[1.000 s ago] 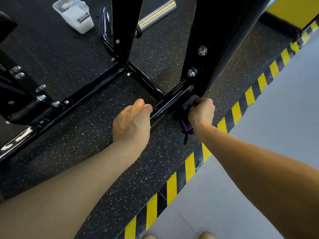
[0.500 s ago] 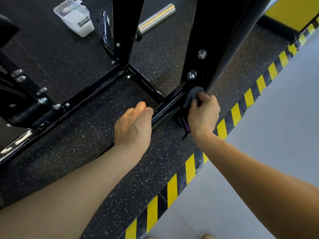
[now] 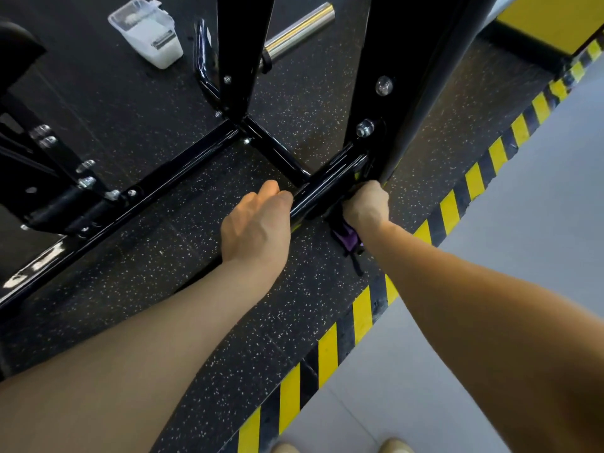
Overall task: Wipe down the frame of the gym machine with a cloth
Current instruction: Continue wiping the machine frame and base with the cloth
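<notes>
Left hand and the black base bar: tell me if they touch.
Touching. The head view shows the left hand with its fingertips curled against the base bar, no gap between them.

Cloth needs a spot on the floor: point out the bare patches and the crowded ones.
Bare speckled mat lies between the long base bar and the left hand; more lies between the white container and that bar. It is crowded at the upright's foot, where the right hand grips the cloth.
</notes>
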The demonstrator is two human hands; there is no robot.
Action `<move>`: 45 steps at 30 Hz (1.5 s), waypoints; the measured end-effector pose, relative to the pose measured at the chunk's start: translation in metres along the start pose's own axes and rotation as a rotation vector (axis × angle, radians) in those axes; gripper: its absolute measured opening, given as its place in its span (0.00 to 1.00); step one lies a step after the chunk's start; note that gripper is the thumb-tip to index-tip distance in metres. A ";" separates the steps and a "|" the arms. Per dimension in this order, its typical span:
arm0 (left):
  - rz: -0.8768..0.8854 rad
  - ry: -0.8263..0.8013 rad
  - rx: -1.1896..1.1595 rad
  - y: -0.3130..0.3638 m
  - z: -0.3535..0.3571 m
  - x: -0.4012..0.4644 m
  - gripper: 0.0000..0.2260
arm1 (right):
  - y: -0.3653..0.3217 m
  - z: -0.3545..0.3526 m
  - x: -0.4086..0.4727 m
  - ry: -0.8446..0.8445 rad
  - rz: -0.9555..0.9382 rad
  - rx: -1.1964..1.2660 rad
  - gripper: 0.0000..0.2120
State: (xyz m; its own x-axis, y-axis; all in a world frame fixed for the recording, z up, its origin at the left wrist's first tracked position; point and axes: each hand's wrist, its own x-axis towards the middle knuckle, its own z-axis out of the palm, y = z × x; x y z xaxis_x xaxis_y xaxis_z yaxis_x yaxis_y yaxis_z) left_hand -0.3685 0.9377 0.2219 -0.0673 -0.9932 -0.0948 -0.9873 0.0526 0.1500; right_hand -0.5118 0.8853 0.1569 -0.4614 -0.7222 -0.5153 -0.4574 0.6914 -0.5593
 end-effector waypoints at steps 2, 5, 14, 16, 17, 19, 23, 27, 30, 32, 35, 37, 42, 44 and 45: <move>-0.028 -0.016 0.007 0.003 -0.001 -0.002 0.13 | 0.007 -0.004 -0.018 -0.038 -0.039 -0.073 0.14; -0.103 -0.093 -0.018 0.007 -0.008 -0.006 0.11 | 0.031 -0.016 -0.050 -0.102 -0.092 -0.126 0.13; -0.078 -0.195 0.013 0.027 -0.080 -0.086 0.19 | 0.031 -0.102 -0.149 -0.144 -0.229 -0.114 0.13; -0.113 -0.191 -0.023 0.032 -0.106 -0.112 0.20 | 0.020 -0.120 -0.177 -0.147 -0.281 -0.099 0.12; -0.117 -0.186 -0.034 0.035 -0.115 -0.122 0.19 | 0.016 -0.126 -0.187 -0.155 -0.306 -0.096 0.11; -0.152 -0.156 -0.047 0.034 -0.141 -0.157 0.18 | 0.008 -0.140 -0.223 -0.192 -0.388 -0.103 0.11; -0.296 -0.118 -0.074 0.026 -0.183 -0.244 0.18 | 0.008 -0.157 -0.309 -0.294 -0.528 -0.128 0.14; -0.381 -0.037 -0.116 0.017 -0.238 -0.338 0.18 | -0.001 -0.178 -0.406 -0.380 -0.655 -0.178 0.16; -0.417 0.045 -0.119 -0.003 -0.290 -0.406 0.18 | -0.020 -0.188 -0.484 -0.429 -0.733 -0.203 0.17; -0.458 0.103 -0.111 -0.024 -0.324 -0.450 0.19 | -0.035 -0.191 -0.537 -0.459 -0.798 -0.208 0.16; -0.544 0.188 -0.073 -0.062 -0.378 -0.506 0.19 | -0.063 -0.188 -0.617 -0.502 -0.911 -0.204 0.15; -0.589 0.251 -0.059 -0.088 -0.413 -0.538 0.18 | -0.086 -0.182 -0.670 -0.531 -0.991 -0.191 0.15; -0.667 0.384 0.013 -0.155 -0.500 -0.597 0.16 | -0.147 -0.155 -0.792 -0.544 -1.173 -0.082 0.14; -0.687 0.435 0.055 -0.181 -0.533 -0.613 0.16 | -0.169 -0.145 -0.835 -0.546 -1.222 -0.035 0.12; -0.692 0.460 0.066 -0.192 -0.548 -0.621 0.16 | -0.178 -0.141 -0.853 -0.549 -1.245 -0.018 0.11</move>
State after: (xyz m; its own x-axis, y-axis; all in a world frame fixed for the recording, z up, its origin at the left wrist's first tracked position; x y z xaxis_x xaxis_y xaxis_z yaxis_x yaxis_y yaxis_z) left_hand -0.0585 1.4871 0.7913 0.6091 -0.7460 0.2694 -0.7915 -0.5935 0.1461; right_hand -0.1445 1.3813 0.7874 0.6185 -0.7752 0.1285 -0.3564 -0.4225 -0.8333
